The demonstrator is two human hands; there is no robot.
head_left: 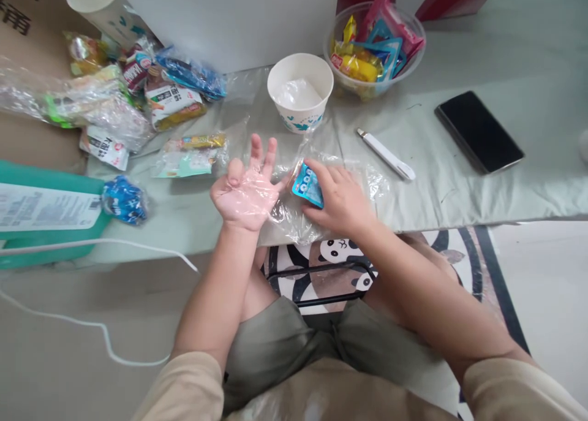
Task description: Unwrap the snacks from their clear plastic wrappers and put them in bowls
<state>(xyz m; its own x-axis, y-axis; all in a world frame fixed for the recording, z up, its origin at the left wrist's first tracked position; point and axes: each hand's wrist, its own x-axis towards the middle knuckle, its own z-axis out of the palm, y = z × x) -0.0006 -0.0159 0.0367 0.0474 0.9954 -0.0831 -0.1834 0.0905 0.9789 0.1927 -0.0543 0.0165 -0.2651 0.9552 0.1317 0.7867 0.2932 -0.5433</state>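
Observation:
My left hand (pixel 245 191) is inside the mouth of a clear plastic bag (pixel 294 209) that lies on the pale green table (pixel 459 182), its fingers spread and pointing away from me, with the film stretched over its back. My right hand (pixel 342 197) grips a small blue snack packet (pixel 307 185) and holds it at the bag's opening, right beside the left hand.
A white paper cup (pixel 300 90) and a clear bowl of snack packets (pixel 374 47) stand behind the hands. A white pen-like tool (pixel 386 154) and a black phone (pixel 478 131) lie to the right. Bagged snacks (pixel 138 96) pile up at the left, near a teal box (pixel 46 209).

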